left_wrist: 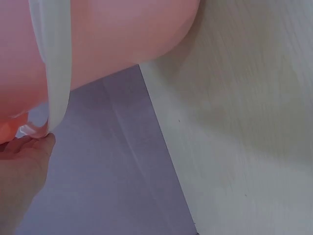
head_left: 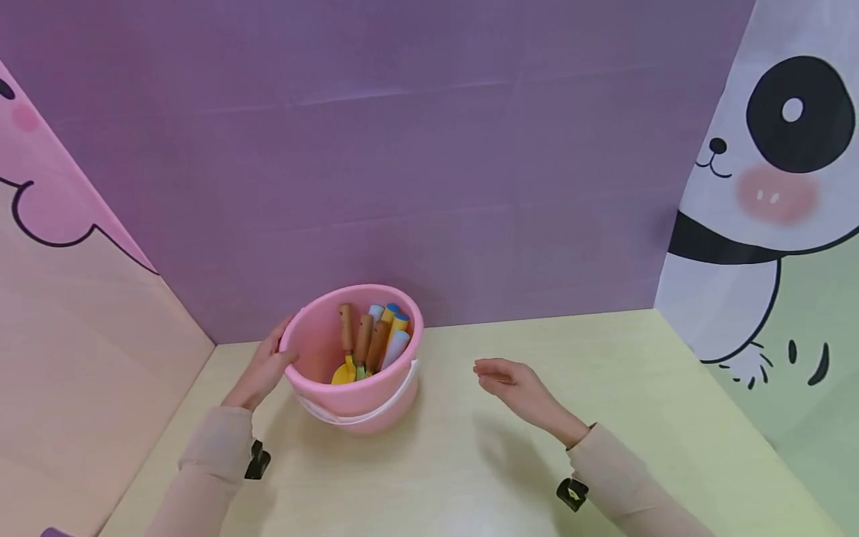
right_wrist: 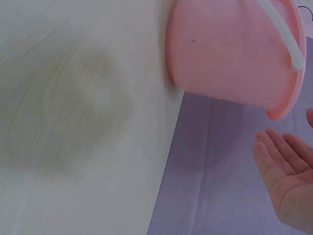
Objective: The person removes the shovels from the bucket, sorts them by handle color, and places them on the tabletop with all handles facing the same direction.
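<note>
A pink bucket [head_left: 356,403] with a white handle [head_left: 385,406] stands near the back of the table, left of centre. My left hand [head_left: 265,369] holds its left rim, the thumb over the edge and the fingers on the outer side. Inside lean several garden hand tools with wooden grips [head_left: 363,339]; one has a yellow head [head_left: 344,372]. Beside them are yellow sticks with blue ends [head_left: 399,324] and whitish ones [head_left: 396,349]. To the right of the bucket my right hand [head_left: 523,395] hovers over the table with fingers extended, holding nothing. In the right wrist view its palm [right_wrist: 291,191] shows.
The pale wooden table [head_left: 456,477] meets a purple back wall [head_left: 470,186] close behind the bucket. A side panel with a panda [head_left: 725,298] borders the right; a pink and cream panel [head_left: 74,335] borders the left.
</note>
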Available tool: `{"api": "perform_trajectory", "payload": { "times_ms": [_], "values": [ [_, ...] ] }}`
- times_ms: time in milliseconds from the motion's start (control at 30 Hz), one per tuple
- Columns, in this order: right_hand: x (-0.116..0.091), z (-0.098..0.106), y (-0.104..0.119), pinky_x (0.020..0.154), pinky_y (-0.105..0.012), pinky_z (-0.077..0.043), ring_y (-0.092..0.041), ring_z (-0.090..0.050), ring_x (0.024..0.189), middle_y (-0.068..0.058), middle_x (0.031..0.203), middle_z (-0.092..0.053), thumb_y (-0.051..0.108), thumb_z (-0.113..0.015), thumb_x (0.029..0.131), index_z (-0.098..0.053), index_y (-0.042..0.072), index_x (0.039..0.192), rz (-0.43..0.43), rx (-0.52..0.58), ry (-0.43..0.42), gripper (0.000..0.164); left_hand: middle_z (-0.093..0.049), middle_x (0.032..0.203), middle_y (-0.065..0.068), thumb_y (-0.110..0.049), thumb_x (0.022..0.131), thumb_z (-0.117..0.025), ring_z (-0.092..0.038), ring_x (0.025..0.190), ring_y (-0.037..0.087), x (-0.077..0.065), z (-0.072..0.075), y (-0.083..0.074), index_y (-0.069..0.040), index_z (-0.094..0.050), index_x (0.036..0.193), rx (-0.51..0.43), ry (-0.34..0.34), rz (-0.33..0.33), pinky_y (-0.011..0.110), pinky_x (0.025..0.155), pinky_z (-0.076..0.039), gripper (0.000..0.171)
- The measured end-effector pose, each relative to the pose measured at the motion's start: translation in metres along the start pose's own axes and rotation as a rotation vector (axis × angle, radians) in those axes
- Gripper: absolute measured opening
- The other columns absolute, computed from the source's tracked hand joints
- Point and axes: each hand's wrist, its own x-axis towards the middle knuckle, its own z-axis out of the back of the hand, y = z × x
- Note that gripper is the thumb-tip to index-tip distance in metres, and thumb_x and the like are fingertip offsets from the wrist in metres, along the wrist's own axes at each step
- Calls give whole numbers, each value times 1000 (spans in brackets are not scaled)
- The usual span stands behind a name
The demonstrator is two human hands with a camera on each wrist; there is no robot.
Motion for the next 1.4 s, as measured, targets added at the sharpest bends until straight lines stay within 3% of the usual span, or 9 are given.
{"api": "perform_trajectory", "payload": {
  "times_ms": [267, 367, 500, 600, 1000, 1133, 1300, 1367, 1400],
  "values": [
    [34, -20, 16, 97, -43, -41, -30, -46, 124, -15, 135, -48, 14, -56, 89, -46, 3, 133, -5, 135, -91, 47, -3, 153, 19, -3, 90, -37, -16, 136, 39, -8, -15, -2, -8, -1, 148, -32, 23, 0, 55, 108, -18, 68],
    [50, -30, 22, 99, -46, -39, -30, -39, 129, -12, 141, -41, 17, -57, 89, -41, 6, 137, -24, 180, -88, 52, -5, 152, 20, -3, 90, -37, -18, 135, 39, -10, -19, -1, -6, -4, 148, -37, 22, -20, 53, 108, -21, 67],
    [66, -44, 28, 100, -46, -37, -30, -32, 134, -8, 147, -32, 20, -59, 87, -30, 12, 144, -58, 244, -60, 64, -7, 152, 19, -4, 89, -38, -25, 132, 37, -13, -26, 0, -7, -7, 148, -20, 30, -34, 28, 100, -35, 67],
    [72, -51, 33, 101, -44, -36, -30, -31, 134, -8, 150, -26, 18, -61, 84, -21, 12, 147, -85, 272, -58, 74, -8, 153, 18, -5, 88, -39, -29, 130, 36, -14, -29, 0, -9, -8, 148, -11, 33, -36, 13, 88, -36, 67],
    [76, -63, 28, 105, -43, -31, -29, -28, 135, -7, 152, -20, 2, -53, 77, -15, 13, 148, -84, 339, -87, 81, -11, 152, 17, -4, 89, -37, -30, 130, 35, -18, -33, 0, -12, -8, 148, -37, 24, -34, 7, 82, -36, 67],
    [65, -56, 36, 105, -43, -31, -30, -26, 136, -9, 152, -19, 2, -52, 77, -16, 10, 147, -81, 313, -101, 80, -12, 152, 15, -3, 89, -36, -30, 129, 35, -17, -40, -1, -12, -9, 148, -54, 30, -48, 9, 84, -37, 66],
    [53, -45, 40, 102, -43, -34, -32, -26, 136, -11, 152, -20, 1, -52, 77, -16, 8, 147, -90, 288, -119, 79, -12, 153, 14, -3, 89, -37, -28, 131, 36, -17, -53, -7, -11, -9, 148, -77, 24, -50, 37, 103, -35, 66],
    [52, -43, 30, 102, -43, -34, -31, -28, 135, -9, 151, -22, 2, -52, 77, -18, 11, 147, -88, 284, -136, 79, -11, 153, 14, -2, 89, -37, -27, 133, 37, -18, -59, -10, -9, -9, 148, -88, 24, -46, 50, 105, -28, 66],
    [52, -43, 24, 102, -43, -34, -31, -29, 135, -9, 151, -23, 2, -52, 77, -19, 12, 147, -84, 281, -145, 78, -11, 153, 15, -2, 88, -37, -27, 132, 37, -18, -62, -11, -9, -9, 148, -93, 26, -46, 50, 105, -28, 66]
  ]
}}
